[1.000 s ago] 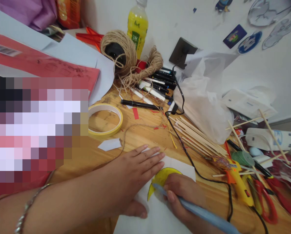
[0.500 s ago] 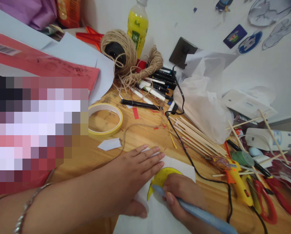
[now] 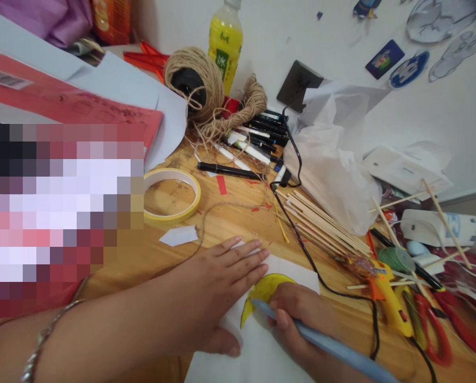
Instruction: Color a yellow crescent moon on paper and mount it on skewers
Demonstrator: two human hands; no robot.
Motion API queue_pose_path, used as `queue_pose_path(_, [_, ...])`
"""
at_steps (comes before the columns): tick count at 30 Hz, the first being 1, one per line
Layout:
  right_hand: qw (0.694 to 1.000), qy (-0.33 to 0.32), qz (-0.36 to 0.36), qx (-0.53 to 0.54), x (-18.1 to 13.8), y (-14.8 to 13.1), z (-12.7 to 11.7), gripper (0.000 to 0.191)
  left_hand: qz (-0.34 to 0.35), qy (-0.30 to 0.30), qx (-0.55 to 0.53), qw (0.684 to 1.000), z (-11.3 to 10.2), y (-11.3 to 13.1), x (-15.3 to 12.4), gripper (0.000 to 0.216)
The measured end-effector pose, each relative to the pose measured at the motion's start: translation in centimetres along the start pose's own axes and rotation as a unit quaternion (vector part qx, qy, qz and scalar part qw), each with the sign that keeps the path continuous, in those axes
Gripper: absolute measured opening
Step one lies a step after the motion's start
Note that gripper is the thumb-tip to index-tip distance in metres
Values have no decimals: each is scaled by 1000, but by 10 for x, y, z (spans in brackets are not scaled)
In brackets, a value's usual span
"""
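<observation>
A sheet of white paper lies on the wooden table, bearing a yellow crescent shape with a dark outline. Flat across the paper's upper left rests my left hand, fingers stretched out and thumb apart, beside the crescent. My right hand grips a light blue pen, its tip touching or just over the yellow area. That hand covers the crescent's right part.
Behind the paper are a yellow tape roll, twine, markers and a drink bottle. Wooden sticks, a yellow glue gun and red-handled scissors lie right. A black cord crosses the table.
The pen and my right hand have shifted very slightly, with the tip still at the crescent. My left hand stays in place on the paper.
</observation>
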State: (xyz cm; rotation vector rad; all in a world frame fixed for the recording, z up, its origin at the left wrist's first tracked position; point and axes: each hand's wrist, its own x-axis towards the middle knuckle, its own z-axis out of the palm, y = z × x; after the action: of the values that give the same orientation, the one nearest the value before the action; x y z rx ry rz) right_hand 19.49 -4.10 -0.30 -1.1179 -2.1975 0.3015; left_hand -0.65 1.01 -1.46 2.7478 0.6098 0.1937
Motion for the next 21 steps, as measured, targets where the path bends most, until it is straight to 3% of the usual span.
queue_pose_path(5, [998,50,22,-18,-2,-1,4,50,-10,-30,4,999,-3,2,2,103])
queue_pose_path(10, [999,-25,19,-7,-4,0,1,46,-14,-33,6,999,-4,3,2,103])
queue_pose_path(16, [1000,-4,5,0,-3,1,3,43,-12,-31,2,999,-2,1,1,101])
queue_pose_path(21, [998,59,6,-5,-2,1,8,44,-3,-7,-2,1000,1,0,0,97])
